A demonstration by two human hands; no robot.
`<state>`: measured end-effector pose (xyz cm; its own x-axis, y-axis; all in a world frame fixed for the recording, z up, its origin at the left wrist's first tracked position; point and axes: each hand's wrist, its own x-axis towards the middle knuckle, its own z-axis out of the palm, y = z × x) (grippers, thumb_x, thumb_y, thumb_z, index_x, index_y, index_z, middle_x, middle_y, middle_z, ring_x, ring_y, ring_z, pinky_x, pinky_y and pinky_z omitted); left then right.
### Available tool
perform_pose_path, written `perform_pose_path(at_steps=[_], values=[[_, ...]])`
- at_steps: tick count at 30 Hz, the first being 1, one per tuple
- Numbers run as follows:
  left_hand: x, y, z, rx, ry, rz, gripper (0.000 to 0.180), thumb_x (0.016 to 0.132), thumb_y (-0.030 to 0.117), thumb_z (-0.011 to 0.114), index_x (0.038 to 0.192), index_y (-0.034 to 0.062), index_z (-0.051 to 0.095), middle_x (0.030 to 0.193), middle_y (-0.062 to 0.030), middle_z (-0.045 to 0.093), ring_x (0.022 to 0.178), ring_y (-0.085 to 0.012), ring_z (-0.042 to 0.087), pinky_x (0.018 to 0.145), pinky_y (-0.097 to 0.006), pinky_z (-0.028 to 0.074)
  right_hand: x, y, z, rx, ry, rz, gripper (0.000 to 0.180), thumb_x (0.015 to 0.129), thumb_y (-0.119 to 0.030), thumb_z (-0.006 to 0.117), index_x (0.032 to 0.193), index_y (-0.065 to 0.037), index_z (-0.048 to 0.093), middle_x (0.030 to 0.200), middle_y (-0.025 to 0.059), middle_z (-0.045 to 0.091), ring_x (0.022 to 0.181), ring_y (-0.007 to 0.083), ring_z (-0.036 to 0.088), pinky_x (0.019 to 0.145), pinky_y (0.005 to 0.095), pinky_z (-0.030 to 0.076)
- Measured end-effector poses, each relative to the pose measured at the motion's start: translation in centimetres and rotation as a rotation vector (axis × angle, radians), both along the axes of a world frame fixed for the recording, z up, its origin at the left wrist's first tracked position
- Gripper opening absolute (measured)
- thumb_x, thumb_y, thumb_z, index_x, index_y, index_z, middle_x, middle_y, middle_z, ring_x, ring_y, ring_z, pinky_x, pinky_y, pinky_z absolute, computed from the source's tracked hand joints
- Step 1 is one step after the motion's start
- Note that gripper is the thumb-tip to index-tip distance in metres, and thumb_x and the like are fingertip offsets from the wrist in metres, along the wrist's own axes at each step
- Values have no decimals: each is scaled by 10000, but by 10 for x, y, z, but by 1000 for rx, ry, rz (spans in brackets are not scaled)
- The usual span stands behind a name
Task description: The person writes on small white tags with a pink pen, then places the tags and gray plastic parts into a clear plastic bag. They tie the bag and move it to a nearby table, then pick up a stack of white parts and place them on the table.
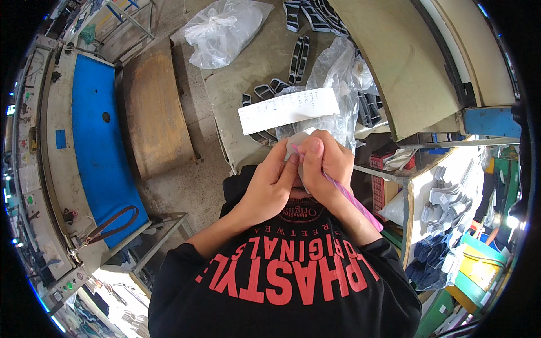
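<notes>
Close to my chest, my left hand [270,183] and my right hand [328,163] meet with fingers closed. Between them pokes a piece of whitish translucent plastic [300,137], pinched by the left fingers; its full shape is hidden. My right hand grips a pink-purple string [360,208], whose strands trail down past the right wrist, while a short end shows by the thumbs. Just beyond the hands lies a white paper strip [288,110] with writing, resting on a clear plastic bag [332,65] on the table [225,84].
Several dark grey slotted parts [298,59] lie about the table, beside a knotted clear bag [225,31]. A beige panel [400,62] rises at the right. At left stand a blue-topped machine bench [98,129] and a worn brown board [155,107]. Shelving [417,197] holds stacked pieces.
</notes>
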<state>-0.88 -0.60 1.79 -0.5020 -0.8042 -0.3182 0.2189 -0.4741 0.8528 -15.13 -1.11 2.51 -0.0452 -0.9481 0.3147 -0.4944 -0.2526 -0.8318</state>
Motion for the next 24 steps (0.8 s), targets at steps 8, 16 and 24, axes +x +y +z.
perform_pose_path(at_steps=[8,16,24], values=[[0,3,1,7,21,24,344,1113,152,356,1437,38,332,1255,-142,561,1067,-239,687,852,-377,640,3,3,2,56,-12,-53,294,1047,-194,502,830,-19,593,686,124,629,586,270,646,559,357,500],[1,4,3,20,22,16,344,1114,157,355,1438,45,343,1257,-139,561,1067,-237,687,869,-388,636,1,5,0,53,-18,-67,359,1074,-237,462,825,-15,596,695,92,633,591,193,638,581,315,502],[-1,5,6,14,17,22,354,1115,182,362,1444,52,347,1252,-136,565,1066,-239,691,882,-404,633,-1,6,-3,15,17,-123,375,1082,-236,447,815,-13,588,690,81,626,586,163,616,581,296,491]])
